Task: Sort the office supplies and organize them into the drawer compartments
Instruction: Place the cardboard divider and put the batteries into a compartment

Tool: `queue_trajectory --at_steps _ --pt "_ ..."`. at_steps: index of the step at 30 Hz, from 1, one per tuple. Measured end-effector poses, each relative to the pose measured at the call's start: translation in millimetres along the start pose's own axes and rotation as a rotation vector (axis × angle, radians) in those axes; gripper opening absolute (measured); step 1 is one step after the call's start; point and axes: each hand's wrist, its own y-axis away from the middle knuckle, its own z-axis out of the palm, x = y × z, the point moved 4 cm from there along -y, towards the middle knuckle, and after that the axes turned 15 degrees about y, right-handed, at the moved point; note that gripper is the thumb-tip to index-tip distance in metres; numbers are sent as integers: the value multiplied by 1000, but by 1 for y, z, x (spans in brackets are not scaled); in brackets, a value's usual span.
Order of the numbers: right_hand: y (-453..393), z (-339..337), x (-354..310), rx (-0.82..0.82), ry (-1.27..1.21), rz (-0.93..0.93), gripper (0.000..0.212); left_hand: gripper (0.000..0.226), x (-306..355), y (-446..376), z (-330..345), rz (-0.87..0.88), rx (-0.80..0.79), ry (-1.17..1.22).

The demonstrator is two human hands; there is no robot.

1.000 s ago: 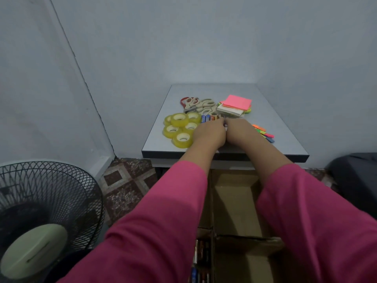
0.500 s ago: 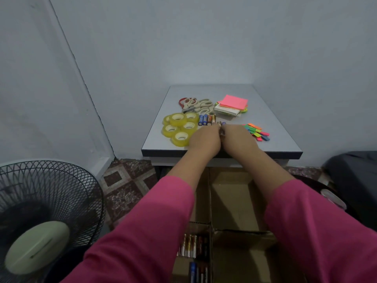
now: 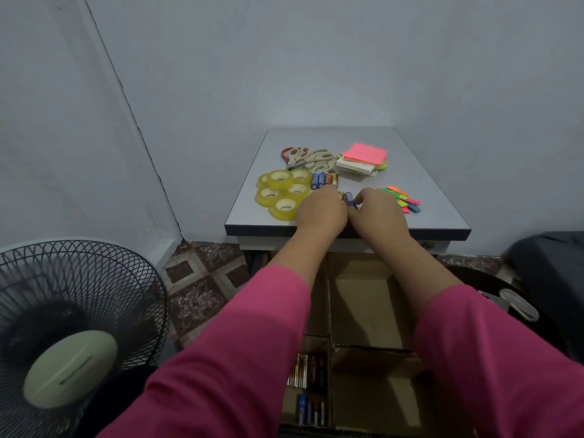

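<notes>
Grey table (image 3: pixel 420 184): tape rolls (image 3: pixel 282 191), scissors (image 3: pixel 311 158), batteries (image 3: pixel 324 180)

Yellow tape rolls (image 3: pixel 282 191), pink sticky notes (image 3: pixel 365 153) (neon flags (image 3: pixel 399 199) nearby), pink sleeves (image 3: pixel 240 352)

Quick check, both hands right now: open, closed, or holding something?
Left hand: curled over batteries on the table; grip cannot be told.
Right hand: fingers pinch a blue battery.
</notes>
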Motion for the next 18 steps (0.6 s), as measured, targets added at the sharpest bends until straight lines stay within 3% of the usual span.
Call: queue_trajectory --at_steps 9,13,15,18 --pt "25 -6 3 10 45 -38 24 19 -5 31 -27 -49 -85 5" --pt "69 -21 10 40 -315 -7 17 11 -31 78 -45 -93 -4 323" --pt "96 -24 13 -64 -523 11 12 5 -51 104 -50 -153 -14 580" --pt "132 -10 9 -322 -620 -54 16 10 -82 135 -57 -237 -97 864"
